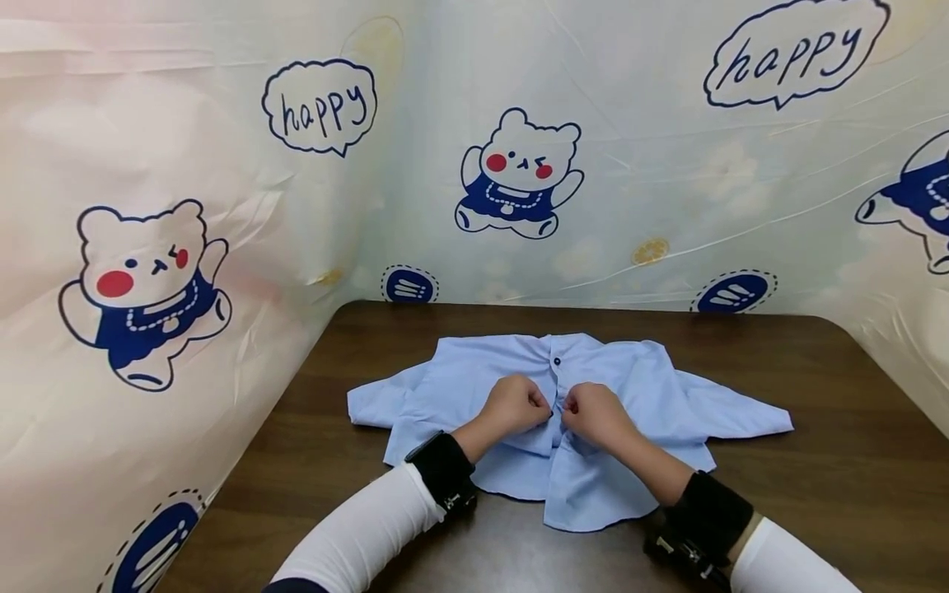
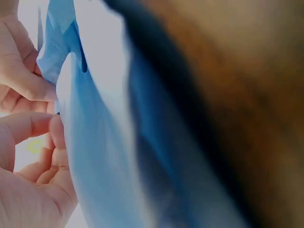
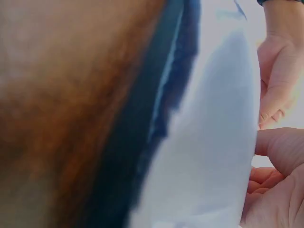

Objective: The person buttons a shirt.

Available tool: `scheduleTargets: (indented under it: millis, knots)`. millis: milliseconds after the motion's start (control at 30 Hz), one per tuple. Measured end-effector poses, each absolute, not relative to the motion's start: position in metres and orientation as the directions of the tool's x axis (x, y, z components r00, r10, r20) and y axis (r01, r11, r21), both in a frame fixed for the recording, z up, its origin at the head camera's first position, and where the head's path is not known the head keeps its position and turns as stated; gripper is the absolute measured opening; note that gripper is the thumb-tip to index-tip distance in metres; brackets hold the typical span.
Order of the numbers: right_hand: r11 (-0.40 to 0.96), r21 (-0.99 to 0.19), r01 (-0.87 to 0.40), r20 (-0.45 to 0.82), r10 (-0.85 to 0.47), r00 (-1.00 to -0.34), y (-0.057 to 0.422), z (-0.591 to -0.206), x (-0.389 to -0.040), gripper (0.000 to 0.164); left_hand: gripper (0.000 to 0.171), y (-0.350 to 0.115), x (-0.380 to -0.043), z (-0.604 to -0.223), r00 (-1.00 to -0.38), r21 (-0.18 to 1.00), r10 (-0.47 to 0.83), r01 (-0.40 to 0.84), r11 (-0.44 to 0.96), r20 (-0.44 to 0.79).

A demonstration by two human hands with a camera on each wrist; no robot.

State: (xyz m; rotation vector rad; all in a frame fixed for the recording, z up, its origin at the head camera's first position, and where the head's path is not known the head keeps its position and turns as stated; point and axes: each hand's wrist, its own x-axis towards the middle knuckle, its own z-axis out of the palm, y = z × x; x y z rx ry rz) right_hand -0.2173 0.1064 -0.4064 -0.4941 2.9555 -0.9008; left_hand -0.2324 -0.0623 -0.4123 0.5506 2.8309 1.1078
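A light blue long-sleeved shirt (image 1: 474, 375) lies spread on the brown table, its front edges meeting in the middle. My left hand (image 1: 516, 405) pinches a small dark button (image 2: 58, 113) at the front edge, thumb against fingers. Just across from it, my right hand (image 1: 599, 418) pinches the other front edge of the shirt, fingers curled. Both sets of fingertips nearly meet in the left wrist view. Higher up, near the neckline, another dark button (image 1: 558, 361) shows on the front. The buttonhole near my right fingers is hidden.
The brown table (image 1: 830, 371) extends around the shirt on all sides. A pale curtain (image 1: 630, 189) printed with bears and "happy" bubbles hangs behind the table and along its sides. Black bands (image 1: 442, 471) with small cameras wrap both wrists.
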Motion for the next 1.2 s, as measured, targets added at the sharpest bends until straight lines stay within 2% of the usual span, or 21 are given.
scheduleTargets:
  millis: [133,200,400,633,867,1000,1200]
  knots:
    - [0.683,-0.697,-0.218,0.043,-0.263,-0.964,0.114,-0.402,-0.214,0.006,0.009,-0.064,-0.230,-0.413,-0.963,0.824,0.268,0.133,0.550,-0.024]
    - [0.616,-0.769,-0.170,0.019,-0.244,-0.970,0.117,-0.400,-0.212,0.007,0.006,-0.064,-0.229,-0.413,-0.970,0.890,0.231,0.034,0.455,-0.081]
    - [0.507,-0.850,-0.140,0.015,-0.244,-0.970,0.117,-0.397,-0.206,0.011,0.005,-0.062,-0.225,-0.411,-0.965,0.962,0.195,-0.127,0.242,-0.176]
    - [0.467,-0.874,-0.130,0.001,-0.266,-0.964,0.113,-0.396,-0.203,0.011,0.008,-0.061,-0.224,-0.412,-0.944,0.964,0.227,-0.201,0.174,-0.237]
    - [0.330,-0.943,-0.030,-0.075,-0.301,-0.951,0.115,-0.396,-0.207,0.015,0.012,-0.061,-0.222,-0.410,-0.908,0.965,0.327,-0.248,0.081,-0.261]
    - [0.356,-0.934,-0.042,-0.068,-0.291,-0.954,0.115,-0.399,-0.208,0.013,0.014,-0.060,-0.221,-0.409,-0.914,0.965,0.312,-0.259,0.047,-0.261]
    - [0.459,-0.885,-0.083,-0.027,-0.227,-0.973,0.111,-0.406,-0.208,0.012,0.015,-0.055,-0.219,-0.407,-0.943,0.965,0.204,-0.260,0.039,-0.263]
